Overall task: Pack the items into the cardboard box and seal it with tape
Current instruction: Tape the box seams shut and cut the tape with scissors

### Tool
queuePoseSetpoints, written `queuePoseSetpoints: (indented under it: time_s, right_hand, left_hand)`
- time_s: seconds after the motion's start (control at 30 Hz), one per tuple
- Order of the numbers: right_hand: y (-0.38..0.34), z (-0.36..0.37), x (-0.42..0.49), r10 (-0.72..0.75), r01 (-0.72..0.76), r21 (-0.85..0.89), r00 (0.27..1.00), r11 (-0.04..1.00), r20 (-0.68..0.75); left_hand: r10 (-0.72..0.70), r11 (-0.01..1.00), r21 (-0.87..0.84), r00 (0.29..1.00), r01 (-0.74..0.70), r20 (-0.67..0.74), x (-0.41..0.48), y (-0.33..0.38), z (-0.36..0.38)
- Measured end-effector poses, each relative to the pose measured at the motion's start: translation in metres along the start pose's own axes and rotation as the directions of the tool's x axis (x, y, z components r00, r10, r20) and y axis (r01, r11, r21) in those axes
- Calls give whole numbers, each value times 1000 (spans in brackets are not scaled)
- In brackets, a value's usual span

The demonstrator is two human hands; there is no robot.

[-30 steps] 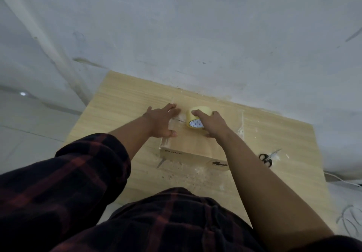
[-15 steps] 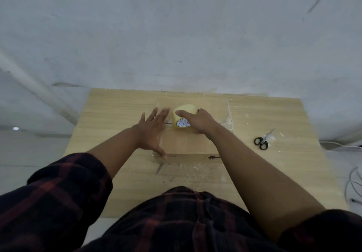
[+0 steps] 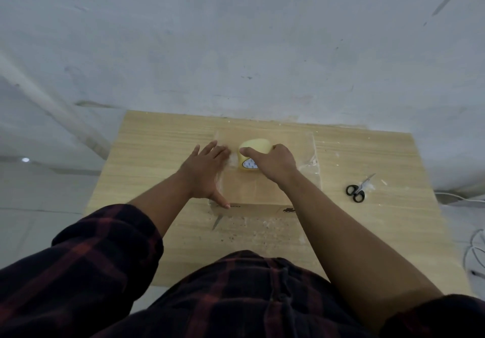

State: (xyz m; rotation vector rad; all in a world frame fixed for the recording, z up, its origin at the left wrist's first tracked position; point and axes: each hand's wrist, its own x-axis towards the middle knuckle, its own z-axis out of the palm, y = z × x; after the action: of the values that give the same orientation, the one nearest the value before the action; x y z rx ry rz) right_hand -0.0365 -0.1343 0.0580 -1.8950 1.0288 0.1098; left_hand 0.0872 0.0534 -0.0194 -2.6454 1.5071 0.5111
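Right grip [image 3: 273, 165] curls round the tape roll [image 3: 253, 151], holding it on edge on the far part of the closed cardboard box [image 3: 252, 190] lid. Left grip [image 3: 207, 172] lies flat with straight fingers, pressing the lid's left side, thumb at the near edge. Since a second ago it has slid from beside the roll toward the near-left corner, while the roll barely moved. We judge it is smoothing laid tape, so sealing is under way. Box sits mid-tabletop [image 3: 157, 148], under both grips. Scissors [image 3: 355, 192] lie well apart, right.
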Motion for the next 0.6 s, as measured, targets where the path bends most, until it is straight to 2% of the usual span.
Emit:
queuePoseSetpoints:
  time_s: [0.4,0.6]
  right_hand:
    - [-3,-4,-3,3,-6,-47,998,999,-58]
    - [7,-8,10,47,-56,-84,994,995,-100]
  left_hand:
    - [-8,998,-69,1000,7,-19,-4,2,-3]
    - [-9,997,-81,1000,10,12,-5,3,-5]
